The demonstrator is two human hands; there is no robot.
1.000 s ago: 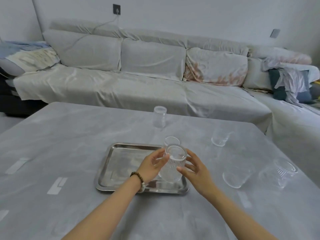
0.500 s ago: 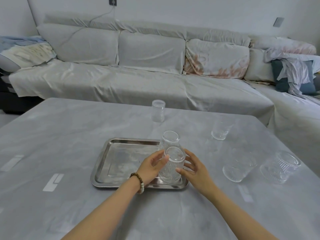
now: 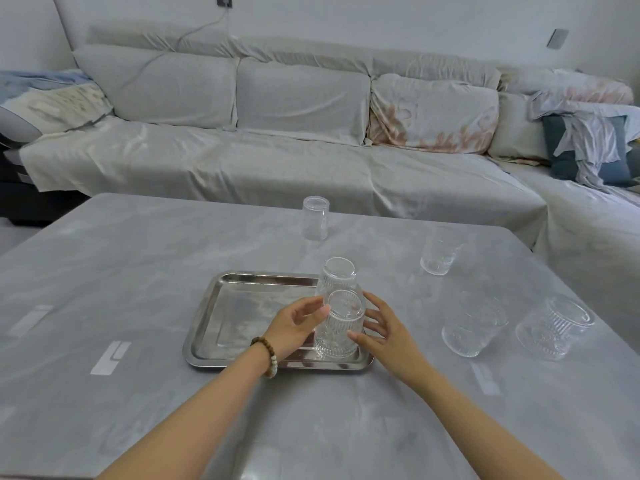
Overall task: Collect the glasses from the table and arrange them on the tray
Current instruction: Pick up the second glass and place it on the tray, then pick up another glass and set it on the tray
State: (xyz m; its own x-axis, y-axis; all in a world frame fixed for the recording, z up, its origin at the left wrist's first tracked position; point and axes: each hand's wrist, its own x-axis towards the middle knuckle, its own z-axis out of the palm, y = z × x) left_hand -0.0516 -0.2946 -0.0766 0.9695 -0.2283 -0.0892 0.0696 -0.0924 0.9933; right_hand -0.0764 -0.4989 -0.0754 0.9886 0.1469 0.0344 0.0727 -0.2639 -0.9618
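A steel tray lies on the grey table. A ribbed glass stands upside down in the tray's near right corner, and a second upturned ribbed glass stands just behind it. My left hand touches the near glass from the left with its thumb. From the right, my right hand presses it with thumb and spread fingers. Off the tray are a smooth upturned glass at the back, a ribbed glass on the right, and two more glasses near the right edge.
The left half of the tray holds nothing. A long grey sofa runs behind the table and wraps round on the right. White tape marks are stuck on the table to the left of the tray.
The ribbed glass was tilted above the tray between my hands; it now stands upside down on the tray. The camera has dipped slightly.
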